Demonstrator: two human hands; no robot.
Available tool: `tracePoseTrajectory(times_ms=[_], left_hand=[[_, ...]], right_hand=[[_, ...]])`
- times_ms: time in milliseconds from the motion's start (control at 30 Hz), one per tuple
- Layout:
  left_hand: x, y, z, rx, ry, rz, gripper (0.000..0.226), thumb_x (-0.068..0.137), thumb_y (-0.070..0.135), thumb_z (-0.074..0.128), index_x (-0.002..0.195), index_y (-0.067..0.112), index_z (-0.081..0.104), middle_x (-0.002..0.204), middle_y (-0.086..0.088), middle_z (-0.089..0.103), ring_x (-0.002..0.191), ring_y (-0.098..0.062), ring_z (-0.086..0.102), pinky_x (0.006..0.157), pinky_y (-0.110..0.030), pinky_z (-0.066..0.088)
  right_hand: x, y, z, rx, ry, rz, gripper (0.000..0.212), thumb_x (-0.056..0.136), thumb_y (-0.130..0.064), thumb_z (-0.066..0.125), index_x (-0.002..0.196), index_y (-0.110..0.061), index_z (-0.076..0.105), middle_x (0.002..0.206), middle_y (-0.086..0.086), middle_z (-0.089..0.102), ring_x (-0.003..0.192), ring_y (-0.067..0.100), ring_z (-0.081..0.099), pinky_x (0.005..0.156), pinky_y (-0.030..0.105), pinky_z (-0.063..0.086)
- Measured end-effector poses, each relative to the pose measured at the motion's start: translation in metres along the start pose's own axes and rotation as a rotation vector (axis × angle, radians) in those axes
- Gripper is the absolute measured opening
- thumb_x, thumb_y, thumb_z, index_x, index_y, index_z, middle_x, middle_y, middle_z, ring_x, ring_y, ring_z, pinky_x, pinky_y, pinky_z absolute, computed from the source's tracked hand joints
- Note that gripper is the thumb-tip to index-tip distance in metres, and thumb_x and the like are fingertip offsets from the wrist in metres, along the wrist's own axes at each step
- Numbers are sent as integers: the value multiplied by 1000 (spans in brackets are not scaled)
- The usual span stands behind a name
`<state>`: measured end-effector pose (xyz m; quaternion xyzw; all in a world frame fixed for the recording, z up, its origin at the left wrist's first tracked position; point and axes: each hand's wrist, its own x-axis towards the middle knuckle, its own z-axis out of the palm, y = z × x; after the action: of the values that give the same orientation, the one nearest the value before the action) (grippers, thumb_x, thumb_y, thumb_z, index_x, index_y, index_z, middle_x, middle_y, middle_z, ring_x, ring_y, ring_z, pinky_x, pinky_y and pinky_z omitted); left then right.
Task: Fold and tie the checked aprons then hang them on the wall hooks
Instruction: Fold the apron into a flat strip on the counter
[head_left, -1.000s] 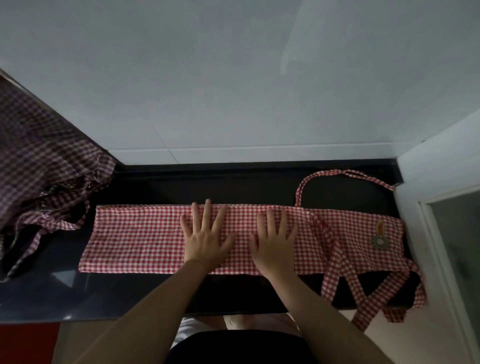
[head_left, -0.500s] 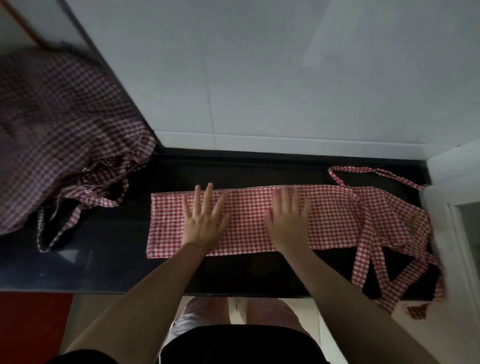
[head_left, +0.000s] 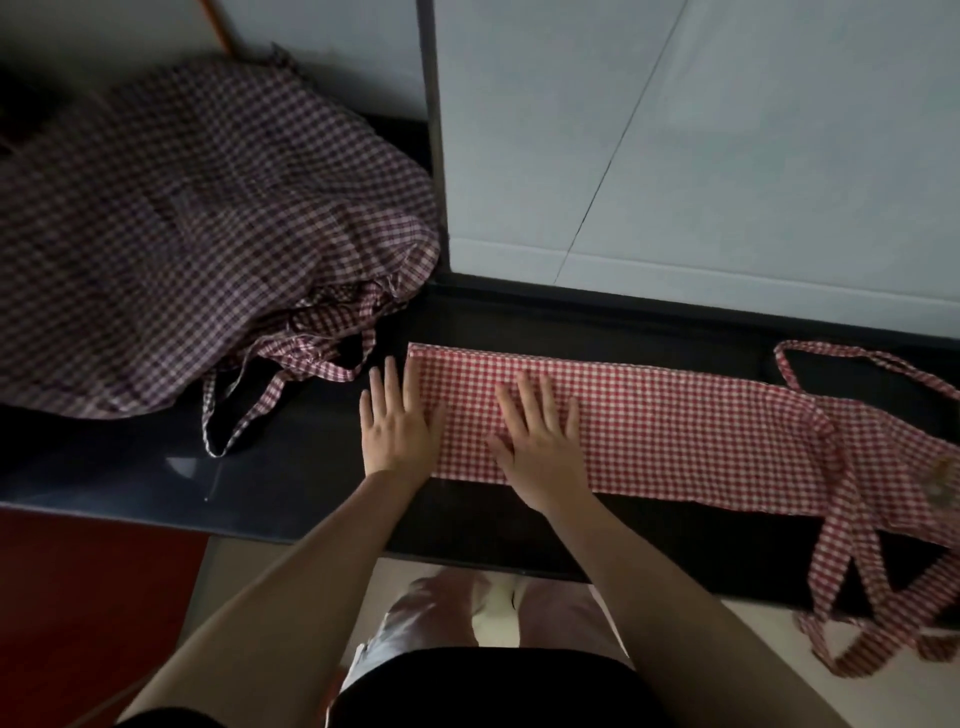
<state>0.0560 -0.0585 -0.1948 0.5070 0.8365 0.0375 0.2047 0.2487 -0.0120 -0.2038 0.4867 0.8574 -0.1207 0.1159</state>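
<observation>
While the red apron (head_left: 675, 431) lies folded into a long strip on the dark counter (head_left: 311, 483), the left hand (head_left: 397, 431) presses flat at its left end, the right hand (head_left: 540, 447) beside it, fingers straight and slightly spread; a heap of aprons (head_left: 182, 234) sits left of the strip

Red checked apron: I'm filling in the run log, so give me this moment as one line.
stage: flattening fold | left hand: flat on strip's left end | right hand: flat on red checked apron | ties: loose
</observation>
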Motion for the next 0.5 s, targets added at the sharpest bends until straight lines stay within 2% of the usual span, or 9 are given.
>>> tracePoseTrajectory(times_ms=[67, 133, 167, 233, 300, 367, 500], left_hand=[[0, 5, -14, -54, 61, -36, 71, 96, 25, 46, 158, 16, 12, 163, -12, 16, 150, -35, 13, 119, -53, 18], [-1, 15, -28, -18, 122, 67, 69, 88, 11, 50, 153, 15, 27, 157, -13, 30, 143, -36, 27, 114, -53, 27], [-2, 22, -32, 3, 94, 151, 64, 89, 11, 49, 151, 17, 32, 156, -12, 32, 142, -34, 29, 113, -52, 28], [-3, 31, -32, 69, -32, 300, 56, 96, 22, 45, 150, 25, 31, 157, -5, 30, 143, -30, 27, 115, -51, 28], [-2, 28, -28, 160, -134, 328, 54, 100, 39, 39, 152, 30, 25, 161, -1, 21, 147, -29, 19, 116, -52, 26], [4, 21, -28, 180, -156, 248, 57, 100, 47, 34, 153, 27, 24, 164, -2, 14, 150, -29, 10, 119, -52, 20], [14, 23, -38, 252, -165, 69, 63, 101, 50, 28, 155, 18, 20, 165, -9, 8, 151, -35, 6, 121, -55, 13]], right_hand=[[4, -6, -5, 15, -40, 10, 73, 98, -68, 8, 159, -28, -7, 165, 2, -17, 150, 30, -20, 120, 59, -5], [8, -14, -15, 44, -74, -9, 75, 97, -67, 12, 158, -29, -11, 163, 2, -23, 149, 30, -23, 120, 58, -8], [10, -18, -22, 86, -91, -37, 73, 99, -61, 19, 158, -28, -9, 164, 2, -21, 149, 29, -22, 121, 57, -7], [11, -25, -35, 203, -91, -107, 67, 103, -41, 36, 159, -25, 3, 167, 1, -9, 152, 23, -14, 124, 51, 1], [8, -25, -45, 271, -35, -106, 62, 102, -26, 44, 158, -21, 19, 167, 2, 5, 154, 21, -2, 125, 43, 2], [1, -11, -49, 267, 3, -5, 59, 101, -26, 46, 156, -21, 25, 166, 4, 12, 153, 22, 5, 123, 41, 4], [-21, 35, -51, 141, -42, 150, 60, 99, -35, 50, 154, -27, 25, 164, 4, 16, 152, 25, 12, 122, 53, 18]])
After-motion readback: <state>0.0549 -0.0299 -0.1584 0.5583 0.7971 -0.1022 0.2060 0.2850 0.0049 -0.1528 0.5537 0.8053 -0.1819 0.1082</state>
